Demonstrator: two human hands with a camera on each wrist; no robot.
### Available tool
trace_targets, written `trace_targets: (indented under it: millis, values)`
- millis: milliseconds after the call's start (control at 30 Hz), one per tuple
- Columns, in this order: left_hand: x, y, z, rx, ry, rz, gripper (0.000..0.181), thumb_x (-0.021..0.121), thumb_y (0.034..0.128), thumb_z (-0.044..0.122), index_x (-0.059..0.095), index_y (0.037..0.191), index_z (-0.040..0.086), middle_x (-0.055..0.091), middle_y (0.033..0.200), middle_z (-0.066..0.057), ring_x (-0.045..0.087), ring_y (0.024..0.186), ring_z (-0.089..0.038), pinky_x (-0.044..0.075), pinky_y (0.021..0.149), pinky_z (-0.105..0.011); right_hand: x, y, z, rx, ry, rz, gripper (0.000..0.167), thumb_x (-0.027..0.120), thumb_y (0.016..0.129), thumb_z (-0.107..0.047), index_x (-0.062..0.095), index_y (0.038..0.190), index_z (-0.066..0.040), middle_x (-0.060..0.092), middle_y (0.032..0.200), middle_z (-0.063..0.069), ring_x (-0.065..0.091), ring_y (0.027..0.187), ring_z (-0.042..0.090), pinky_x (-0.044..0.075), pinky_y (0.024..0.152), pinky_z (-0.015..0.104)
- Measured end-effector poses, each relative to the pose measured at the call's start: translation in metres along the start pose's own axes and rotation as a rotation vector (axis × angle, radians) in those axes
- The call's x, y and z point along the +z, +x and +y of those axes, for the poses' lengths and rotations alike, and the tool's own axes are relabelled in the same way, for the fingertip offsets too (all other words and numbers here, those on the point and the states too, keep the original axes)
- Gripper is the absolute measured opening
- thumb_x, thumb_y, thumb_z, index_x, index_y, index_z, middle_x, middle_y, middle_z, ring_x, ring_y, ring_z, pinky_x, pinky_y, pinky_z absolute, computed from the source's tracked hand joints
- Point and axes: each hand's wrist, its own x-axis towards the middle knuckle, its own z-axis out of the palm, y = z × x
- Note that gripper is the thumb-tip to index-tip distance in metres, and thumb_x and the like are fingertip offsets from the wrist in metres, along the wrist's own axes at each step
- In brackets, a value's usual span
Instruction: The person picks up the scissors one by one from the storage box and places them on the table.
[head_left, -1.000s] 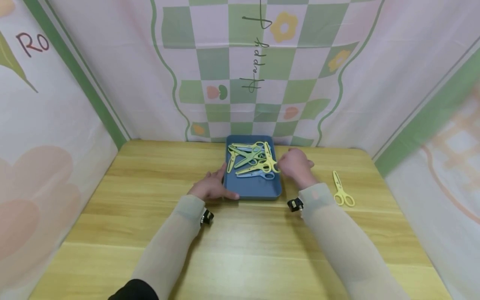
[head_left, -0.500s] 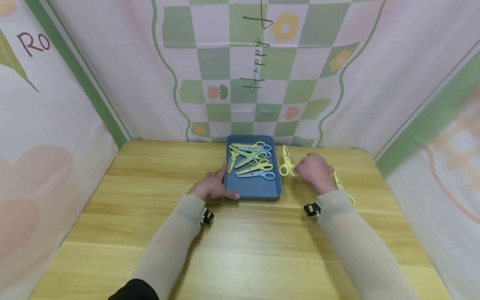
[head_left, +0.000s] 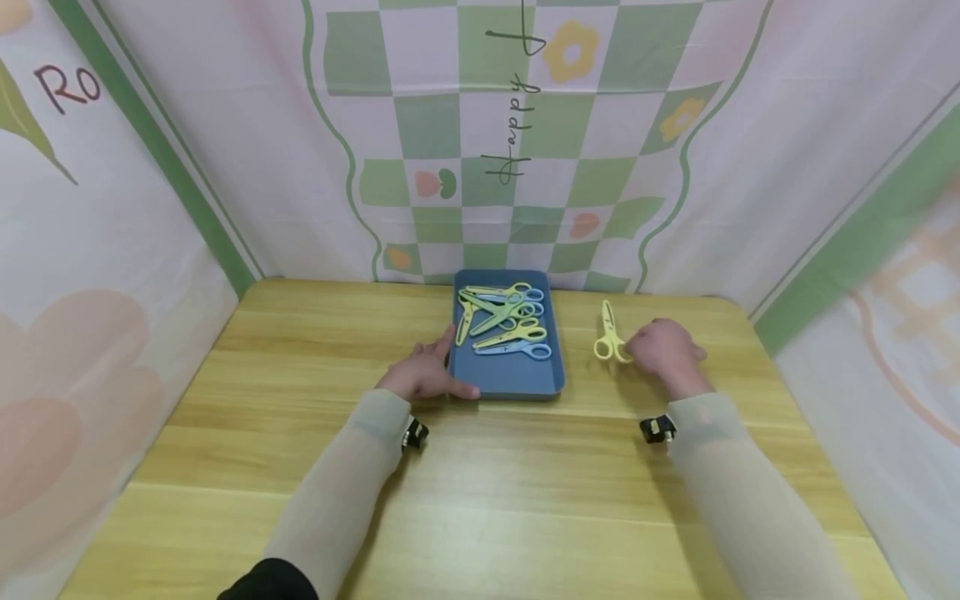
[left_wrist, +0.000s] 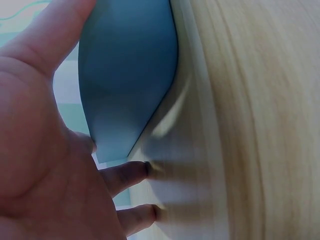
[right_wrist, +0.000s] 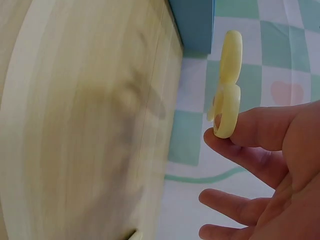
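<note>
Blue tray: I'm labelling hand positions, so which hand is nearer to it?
Left. The left hand is at the near left corner of the blue tray; the right hand is off to its right, pinching yellow scissors.

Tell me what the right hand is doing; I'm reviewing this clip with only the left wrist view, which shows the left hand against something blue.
Observer: In the head and right wrist views, the right hand pinches a pair of yellow scissors by one handle ring.
Operator: Are they resting on anything?
Observer: No. The right wrist view shows them held above the table.
Operator: And the blue thing, what's in it?
Observer: The head view shows a blue tray holding an overlapping pile of scissors in yellow, green and blue.
</note>
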Motion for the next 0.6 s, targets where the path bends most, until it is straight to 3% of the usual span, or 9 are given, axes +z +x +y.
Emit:
trace_targets:
  millis: [267,467,600]
  values:
    - [0.000,-0.005,0.000,0.019,-0.025,0.016,0.134,0.086,0.0636,0.063,-0.005,0.159,0.038,0.005,0.166,-0.010,-0.007,0.149,-0.036,0.001,0.111,-0.069,-0.007,-0.007,0.018,0.007,-0.044,-0.027,0.044,0.062,0.092,-0.030,0.067,0.112,0.008,0.045,0.135,0.039,0.041,0.117,0.063,0.017,0.089,0.088]
    - [-0.001,-0.005,0.001,0.018,-0.034,0.011,0.133,0.087,0.0655,0.060,-0.005,0.159,0.038,0.004,0.166,-0.010,-0.008,0.149,-0.035,0.001,0.112,-0.067,-0.006,-0.013,0.031,0.024,-0.051,-0.043,0.040,0.068,0.088,-0.033,0.071,0.101,0.005,0.059,0.120,0.034,0.053,0.098,0.049,0.027,0.086,0.084]
    - [-0.001,-0.006,0.001,0.020,-0.034,0.013,0.132,0.087,0.0669,0.059,-0.005,0.159,0.037,0.004,0.166,-0.010,-0.008,0.149,-0.035,0.002,0.112,-0.067,-0.004,-0.015,0.034,0.043,-0.052,-0.067,0.036,0.071,0.086,-0.033,0.072,0.095,0.002,0.060,0.118,0.034,0.052,0.103,0.055,0.020,0.088,0.086]
